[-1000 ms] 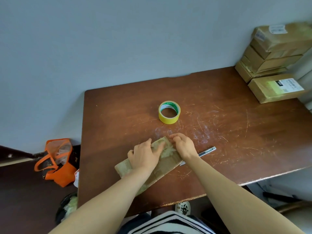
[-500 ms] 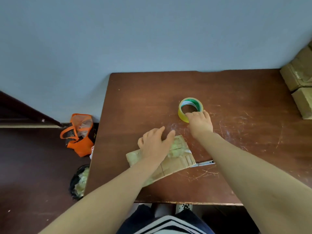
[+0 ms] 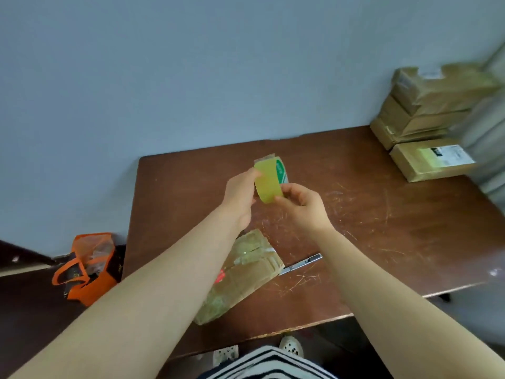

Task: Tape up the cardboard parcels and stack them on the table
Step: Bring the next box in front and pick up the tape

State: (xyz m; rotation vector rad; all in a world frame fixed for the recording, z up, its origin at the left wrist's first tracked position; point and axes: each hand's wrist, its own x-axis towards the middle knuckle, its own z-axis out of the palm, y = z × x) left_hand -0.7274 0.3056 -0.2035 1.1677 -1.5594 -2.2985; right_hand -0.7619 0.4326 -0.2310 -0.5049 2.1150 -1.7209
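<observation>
Both hands hold the yellow tape roll (image 3: 269, 181) in the air above the brown table (image 3: 410, 236). My left hand (image 3: 241, 191) grips its left side. On the roll's lower right edge, the fingers of my right hand (image 3: 300, 202) pinch it. A flat cardboard parcel (image 3: 243, 274), partly covered in clear tape, lies on the table near the front edge, half hidden under my left forearm. Three taped parcels form a stack (image 3: 426, 105) at the table's back right corner, with one labelled parcel (image 3: 431, 158) lying in front of it.
A metal utility knife (image 3: 302, 263) lies on the table just right of the flat parcel. An orange bag (image 3: 87, 266) sits on the floor to the left of the table. A blue-grey wall runs behind the table.
My right hand picked the tape roll up off the table. My left hand left the flat parcel and joined it on the roll. The camera view swung back to the right.
</observation>
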